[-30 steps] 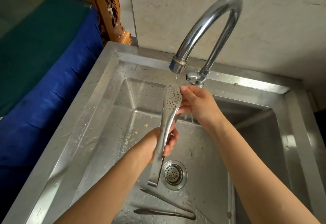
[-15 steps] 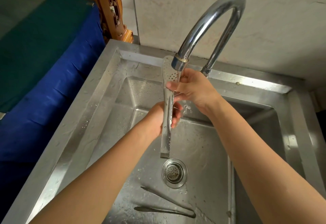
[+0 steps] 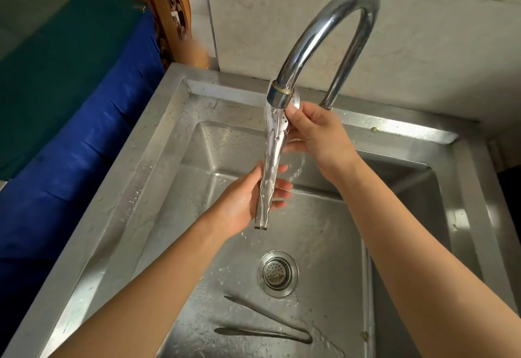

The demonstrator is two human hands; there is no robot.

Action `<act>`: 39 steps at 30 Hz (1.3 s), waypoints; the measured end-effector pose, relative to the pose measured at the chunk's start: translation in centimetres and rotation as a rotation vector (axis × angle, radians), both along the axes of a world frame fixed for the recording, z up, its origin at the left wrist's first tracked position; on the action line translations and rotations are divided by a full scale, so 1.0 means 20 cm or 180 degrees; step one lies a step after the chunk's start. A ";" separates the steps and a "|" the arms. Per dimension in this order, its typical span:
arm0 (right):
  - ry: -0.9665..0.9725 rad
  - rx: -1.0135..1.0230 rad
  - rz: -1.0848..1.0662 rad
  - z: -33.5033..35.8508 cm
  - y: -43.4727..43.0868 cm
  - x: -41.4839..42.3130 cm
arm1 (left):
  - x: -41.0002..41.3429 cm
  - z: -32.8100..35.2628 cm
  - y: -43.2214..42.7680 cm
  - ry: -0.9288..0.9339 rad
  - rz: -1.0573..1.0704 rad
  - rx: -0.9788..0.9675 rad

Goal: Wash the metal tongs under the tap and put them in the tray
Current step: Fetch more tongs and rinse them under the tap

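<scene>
Tongs point(image 3: 267, 183) stand upright beneath tap spout point(image 3: 280, 95), well clear of sink walls point(image 3: 234, 146).

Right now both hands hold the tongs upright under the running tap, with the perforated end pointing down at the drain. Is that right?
Not quite: in the head view the tongs have their perforated end up, under the tap; left hand and right hand hold them.
</scene>
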State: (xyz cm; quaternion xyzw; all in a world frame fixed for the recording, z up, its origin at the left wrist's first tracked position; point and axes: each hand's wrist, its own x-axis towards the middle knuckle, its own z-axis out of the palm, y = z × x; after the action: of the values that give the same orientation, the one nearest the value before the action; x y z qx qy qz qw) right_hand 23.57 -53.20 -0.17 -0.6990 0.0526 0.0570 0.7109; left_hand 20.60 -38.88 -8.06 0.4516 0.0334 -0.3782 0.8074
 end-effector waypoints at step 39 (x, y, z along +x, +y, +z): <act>0.0610 0.0982 -0.0821 -0.19 0.22 -0.04 | -0.36 -0.18 0.09 -0.0788 0.0335 0.1175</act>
State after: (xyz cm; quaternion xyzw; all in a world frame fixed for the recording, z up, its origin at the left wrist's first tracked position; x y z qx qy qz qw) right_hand 22.68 -48.70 -3.92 -0.5608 0.1995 0.0392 0.8026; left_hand 13.34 -37.05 -11.73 0.6323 0.0262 -0.2647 0.7276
